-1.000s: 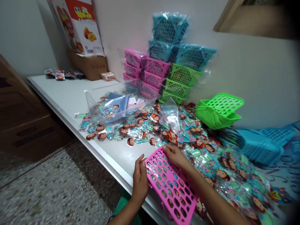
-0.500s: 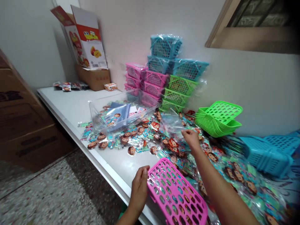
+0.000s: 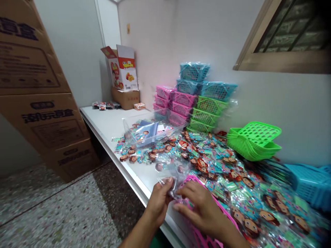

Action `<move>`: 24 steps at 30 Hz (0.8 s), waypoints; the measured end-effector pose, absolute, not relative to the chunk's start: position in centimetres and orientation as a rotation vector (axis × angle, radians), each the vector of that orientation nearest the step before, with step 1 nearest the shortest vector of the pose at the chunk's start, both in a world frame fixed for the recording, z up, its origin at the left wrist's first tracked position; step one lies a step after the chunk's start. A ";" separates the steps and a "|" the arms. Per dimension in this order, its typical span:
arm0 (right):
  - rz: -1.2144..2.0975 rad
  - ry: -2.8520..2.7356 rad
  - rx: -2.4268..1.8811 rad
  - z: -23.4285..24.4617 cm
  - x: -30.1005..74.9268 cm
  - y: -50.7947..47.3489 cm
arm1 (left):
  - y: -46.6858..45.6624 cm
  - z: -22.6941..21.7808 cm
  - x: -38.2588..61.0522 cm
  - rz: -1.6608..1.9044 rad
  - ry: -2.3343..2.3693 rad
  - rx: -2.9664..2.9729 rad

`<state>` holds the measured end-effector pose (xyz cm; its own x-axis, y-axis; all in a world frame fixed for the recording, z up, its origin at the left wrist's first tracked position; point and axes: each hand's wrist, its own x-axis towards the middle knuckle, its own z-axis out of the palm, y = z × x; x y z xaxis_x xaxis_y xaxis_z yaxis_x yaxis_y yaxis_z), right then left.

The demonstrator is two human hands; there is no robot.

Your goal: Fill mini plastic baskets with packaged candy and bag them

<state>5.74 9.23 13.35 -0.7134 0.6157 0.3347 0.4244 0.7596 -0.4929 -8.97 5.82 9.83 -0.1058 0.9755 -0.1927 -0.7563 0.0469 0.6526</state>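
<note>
My left hand [image 3: 159, 198] is closed, pinching a crumpled clear plastic bag [image 3: 172, 177] between thumb and fingers near the table's front edge. Close beside it on the right, my right hand [image 3: 198, 205] has its thumb and fingers apart, the fingertips by the lower side of the bag; whether they touch it I cannot tell. Under my right hand lies a pink basket [image 3: 192, 178] with oval holes, mostly covered by that hand and forearm. Small packets with cartoon doll faces [image 3: 203, 163] spread behind and to the right of both hands.
A clear tub [image 3: 129, 132] with blue packets stands on the white table [image 3: 103, 125]. Behind rise wrapped pink [image 3: 182, 98], green [image 3: 207, 116] and blue baskets [image 3: 193, 72]. Loose green baskets [image 3: 254, 141] and blue baskets [image 3: 307, 182] sit right. Cartons [image 3: 43, 117] stack left.
My right hand has come back from the packets toward my left hand, and the clear bag is now in my left hand. My left hand has let go of the pink basket's edge. The view has shifted left.
</note>
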 end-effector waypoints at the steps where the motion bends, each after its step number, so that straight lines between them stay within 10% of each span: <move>1: 0.638 -2.308 -0.892 13.1 5.9 9.2 | 5.5 10.1 -9.4 1.542 0.694 0.369; 8: 1.676 -1.384 -0.973 11.8 5.6 9.0 | 4.6 10.9 -9.6 1.379 0.663 0.613; 24: 1.686 -1.318 -1.166 11.3 6.5 11.1 | 5.1 7.5 -10.2 1.639 0.791 -0.190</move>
